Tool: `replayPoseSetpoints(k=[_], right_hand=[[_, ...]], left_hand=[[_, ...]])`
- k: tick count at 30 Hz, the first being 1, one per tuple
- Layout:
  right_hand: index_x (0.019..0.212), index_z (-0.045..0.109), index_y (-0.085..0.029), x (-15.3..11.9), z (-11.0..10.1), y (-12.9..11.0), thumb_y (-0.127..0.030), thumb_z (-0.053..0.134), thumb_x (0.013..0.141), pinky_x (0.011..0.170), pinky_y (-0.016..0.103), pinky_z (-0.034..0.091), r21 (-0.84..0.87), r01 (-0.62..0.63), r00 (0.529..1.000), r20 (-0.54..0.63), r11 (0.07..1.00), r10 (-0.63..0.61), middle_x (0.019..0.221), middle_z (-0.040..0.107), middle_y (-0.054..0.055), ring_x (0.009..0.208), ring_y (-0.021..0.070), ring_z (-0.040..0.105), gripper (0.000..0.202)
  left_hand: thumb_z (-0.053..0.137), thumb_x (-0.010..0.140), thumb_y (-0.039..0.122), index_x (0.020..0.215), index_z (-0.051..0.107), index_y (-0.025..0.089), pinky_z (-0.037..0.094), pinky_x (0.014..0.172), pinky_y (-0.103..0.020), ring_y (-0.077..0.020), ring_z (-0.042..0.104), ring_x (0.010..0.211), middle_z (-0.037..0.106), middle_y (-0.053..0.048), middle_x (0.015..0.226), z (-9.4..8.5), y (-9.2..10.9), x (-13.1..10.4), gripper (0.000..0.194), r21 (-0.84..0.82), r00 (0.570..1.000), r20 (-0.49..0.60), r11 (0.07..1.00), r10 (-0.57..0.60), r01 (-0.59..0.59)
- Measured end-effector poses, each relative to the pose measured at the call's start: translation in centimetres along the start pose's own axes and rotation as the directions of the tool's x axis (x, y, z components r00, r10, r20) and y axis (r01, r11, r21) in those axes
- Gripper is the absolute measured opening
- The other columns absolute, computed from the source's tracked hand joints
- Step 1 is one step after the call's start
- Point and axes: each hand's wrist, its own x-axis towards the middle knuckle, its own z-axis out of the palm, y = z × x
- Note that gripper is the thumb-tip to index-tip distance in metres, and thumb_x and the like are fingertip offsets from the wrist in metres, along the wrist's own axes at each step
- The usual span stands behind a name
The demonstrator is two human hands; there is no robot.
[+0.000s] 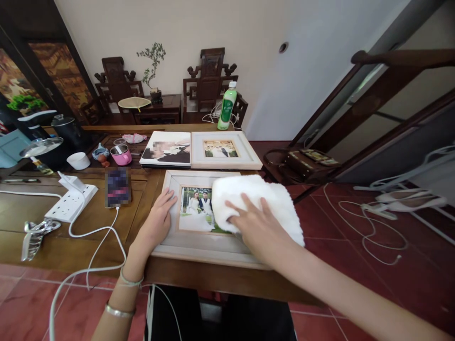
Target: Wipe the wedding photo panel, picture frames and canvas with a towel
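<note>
A framed wedding photo, the picture frame (pixel 199 248), lies flat at the table's front edge, with a pale wide mount and a light wooden rim. My left hand (pixel 161 218) grips its left edge, fingers over the rim and thumb out of sight. A fluffy white cloth (pixel 277 199) covers the right part of the frame and hangs past its right side. On top of the cloth, my right hand (pixel 254 220) presses down with fingers bent into the pile. The frame's right edge and part of the photo are hidden beneath the cloth.
Behind lie another framed photo (pixel 245 158) and a photo panel (pixel 167 148). A green bottle (pixel 227 106) stands at the back edge. Leftward are a phone (pixel 118 187), a power strip (pixel 71 203) with trailing cables, a pink cup (pixel 121 155) and a silver clip (pixel 35 237).
</note>
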Motion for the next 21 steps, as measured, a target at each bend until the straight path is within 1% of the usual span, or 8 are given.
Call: replayPoseSetpoints(k=[3, 5, 7, 9, 12, 16, 18, 21], right_hand=[[0.114, 0.068, -0.015, 2.3, 0.5, 2.4, 0.009, 0.039, 0.07, 0.106, 0.066, 0.023, -0.073, -0.064, 0.99, -0.131, 0.995, 0.054, 0.145, 0.045, 0.008, 0.137, 0.0417, 0.027, 0.058], [0.114, 0.067, -0.015, 3.2, 0.7, 3.2, 0.009, 0.037, 0.071, 0.106, 0.065, 0.023, -0.105, -0.066, 0.985, -0.163, 0.992, 0.048, 0.144, 0.046, 0.008, 0.137, 0.0406, 0.028, 0.057], [0.112, 0.068, -0.014, 3.1, 0.9, 3.4, 0.009, 0.039, 0.07, 0.106, 0.065, 0.023, -0.119, -0.044, 0.986, -0.163, 0.992, 0.024, 0.144, 0.046, 0.009, 0.137, 0.0413, 0.028, 0.056], [0.109, 0.07, -0.014, 1.8, 1.2, 3.0, 0.008, 0.043, 0.067, 0.106, 0.066, 0.023, -0.101, -0.01, 0.989, -0.145, 0.995, -0.005, 0.145, 0.046, 0.009, 0.137, 0.0428, 0.027, 0.054], [0.097, 0.074, -0.018, -1.7, 2.2, 2.1, 0.006, 0.049, 0.063, 0.106, 0.066, 0.023, -0.025, 0.043, 0.992, -0.114, 0.999, -0.045, 0.142, 0.049, 0.007, 0.137, 0.0432, 0.027, 0.049], [0.084, 0.075, -0.024, -5.8, 3.6, 1.2, 0.001, 0.052, 0.063, 0.107, 0.066, 0.023, 0.048, 0.128, 0.983, -0.143, 0.991, -0.12, 0.137, 0.054, 0.005, 0.135, 0.0421, 0.032, 0.04], [0.082, 0.076, -0.024, -6.4, 3.8, 0.7, -0.002, 0.053, 0.066, 0.107, 0.066, 0.025, 0.071, 0.155, 0.979, -0.147, 0.985, -0.143, 0.137, 0.054, 0.007, 0.134, 0.0428, 0.033, 0.036], [0.086, 0.076, -0.025, -5.3, 3.2, -0.9, -0.005, 0.053, 0.072, 0.106, 0.068, 0.025, 0.111, 0.195, 0.975, -0.133, 0.975, -0.18, 0.138, 0.053, 0.008, 0.134, 0.043, 0.034, 0.034]], left_hand=[[0.037, 0.079, 0.0, 0.127, 0.058, 0.014, 0.029, 0.115, -0.053, -0.0251, 0.032, 0.141, 0.049, -0.014, 0.142, 0.0, -0.2, 0.0, 0.054, -0.026, 1.0, 0.007, 1.0, 0.002, -0.002], [0.038, 0.079, 0.0, 0.128, 0.058, 0.015, 0.028, 0.115, -0.053, -0.0256, 0.032, 0.141, 0.049, -0.013, 0.142, -0.1, -0.3, 0.1, 0.055, -0.033, 1.0, 0.009, 0.999, -0.008, 0.009], [0.038, 0.078, 0.0, 0.128, 0.058, 0.015, 0.028, 0.115, -0.053, -0.0257, 0.032, 0.141, 0.049, -0.013, 0.142, -0.1, -0.2, 0.1, 0.055, -0.025, 1.0, 0.007, 1.0, -0.015, 0.015], [0.037, 0.079, 0.0, 0.128, 0.058, 0.014, 0.029, 0.115, -0.052, -0.0256, 0.032, 0.141, 0.05, -0.014, 0.141, 0.0, -0.1, 0.1, 0.055, -0.005, 1.0, 0.006, 1.0, -0.017, 0.017], [0.036, 0.079, 0.0, 0.127, 0.057, 0.01, 0.029, 0.115, -0.051, -0.026, 0.032, 0.14, 0.05, -0.016, 0.141, 0.0, 0.2, 0.2, 0.054, 0.022, 1.0, 0.011, 0.999, -0.025, 0.024], [0.036, 0.079, 0.0, 0.127, 0.057, 0.012, 0.029, 0.115, -0.051, -0.0256, 0.033, 0.14, 0.05, -0.015, 0.141, 0.0, 0.6, 0.3, 0.054, 0.04, 0.999, 0.017, 0.999, -0.038, 0.037], [0.036, 0.079, 0.0, 0.126, 0.058, 0.012, 0.029, 0.114, -0.052, -0.026, 0.033, 0.14, 0.05, -0.015, 0.141, 0.0, 0.8, 0.2, 0.053, 0.06, 0.998, 0.021, 0.997, -0.054, 0.053], [0.036, 0.079, -0.001, 0.125, 0.058, 0.013, 0.03, 0.112, -0.056, -0.0273, 0.034, 0.14, 0.051, -0.015, 0.14, 0.0, 1.0, 0.2, 0.054, 0.078, 0.996, 0.021, 0.993, -0.09, 0.088]])
